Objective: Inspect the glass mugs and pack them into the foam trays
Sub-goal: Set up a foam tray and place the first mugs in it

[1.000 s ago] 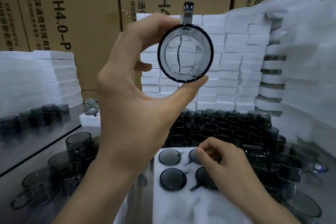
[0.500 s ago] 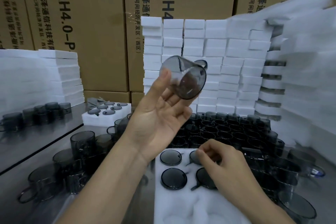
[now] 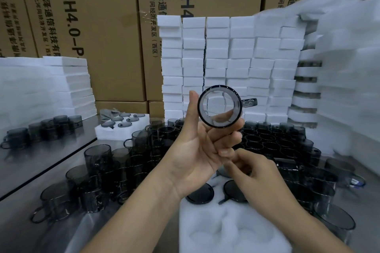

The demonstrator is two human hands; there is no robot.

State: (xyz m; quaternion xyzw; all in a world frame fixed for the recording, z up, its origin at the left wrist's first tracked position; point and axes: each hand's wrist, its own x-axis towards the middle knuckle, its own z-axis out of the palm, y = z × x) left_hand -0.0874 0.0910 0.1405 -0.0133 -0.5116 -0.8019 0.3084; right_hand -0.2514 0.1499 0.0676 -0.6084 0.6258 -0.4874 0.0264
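Gripping a glass mug (image 3: 219, 107) — left hand (image 3: 197, 150); steel table (image 3: 41, 170), cartons (image 3: 102, 26) behind.

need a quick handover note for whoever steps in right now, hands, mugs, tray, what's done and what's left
Left hand: holds one glass mug raised at eye level, its round end facing the camera, handle pointing right; inspection under way.
Right hand: low over the near foam tray, fingers curled at a seated mug; whether it grips anything cannot be told.
Done: at least two mugs seated in the near tray; a filled tray sits further back on the left.
Left: finish checking the held mug, seat it, then work through the many loose mugs on the table.
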